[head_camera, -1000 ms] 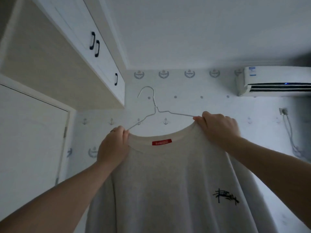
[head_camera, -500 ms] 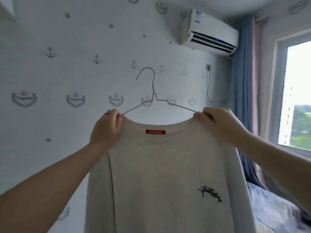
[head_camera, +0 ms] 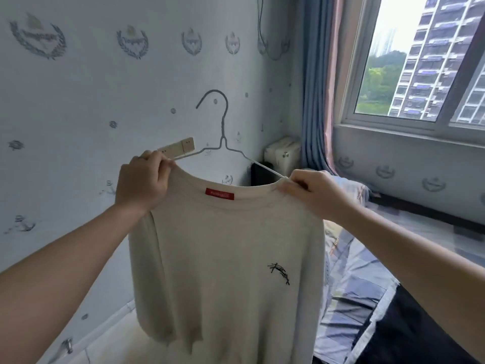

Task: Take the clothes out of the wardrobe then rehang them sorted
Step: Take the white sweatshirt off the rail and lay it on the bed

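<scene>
A pale grey T-shirt [head_camera: 225, 258] with a red neck label and a small black chest mark hangs on a thin wire hanger [head_camera: 223, 127], held up in front of me. My left hand [head_camera: 143, 179] grips the shirt's left shoulder together with the hanger arm. My right hand [head_camera: 312, 193] grips the right shoulder the same way. The hanger's hook stands free above the collar, hooked on nothing. The wardrobe is out of view.
A bed [head_camera: 367, 271] with a blue patterned cover lies to the right and below. Behind it are a blue curtain [head_camera: 312, 101] and a window [head_camera: 420, 61]. A papered wall [head_camera: 91, 101] with a socket strip [head_camera: 178, 148] stands straight ahead.
The view has swung right and downward, from the wardrobe cabinets and ceiling to the bed and window. Both hands have kept their grip on the shirt's shoulders throughout.
</scene>
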Tool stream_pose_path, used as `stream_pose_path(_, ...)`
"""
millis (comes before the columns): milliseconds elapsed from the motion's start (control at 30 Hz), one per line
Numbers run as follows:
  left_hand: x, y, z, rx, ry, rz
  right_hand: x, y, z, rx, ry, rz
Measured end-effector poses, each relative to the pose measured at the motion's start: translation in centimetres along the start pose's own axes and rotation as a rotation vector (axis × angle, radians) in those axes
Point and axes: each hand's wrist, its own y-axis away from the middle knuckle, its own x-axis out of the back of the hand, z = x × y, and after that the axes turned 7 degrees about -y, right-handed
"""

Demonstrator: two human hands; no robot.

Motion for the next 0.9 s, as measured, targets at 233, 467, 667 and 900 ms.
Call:
stream_pose_path(233, -11.0, -5.4, 2.2, -0.075, 0.051, -0.078, -0.8, -4.1, 9.3, -0.135, 0.005, -0.091)
stream_pose_path(467, -22.3, -13.3, 6.2, -0.106, 0.071, -0.192, 1.5, -9.4, 20.3, -0.249, 0.003, -0.129)
stream_pose_path(667, -32.2, -16.1, 10.9, -0.102, 0.126, -0.307, 2.2, -10.9, 28.3, -0.358, 0.031, -0.101)
stream_pose_path(900, -43.7, -16.2, 14.2, -0.103, 0.205, -0.525, -0.7, -10.5, 36.9, -0.526, 0.118, -0.130)
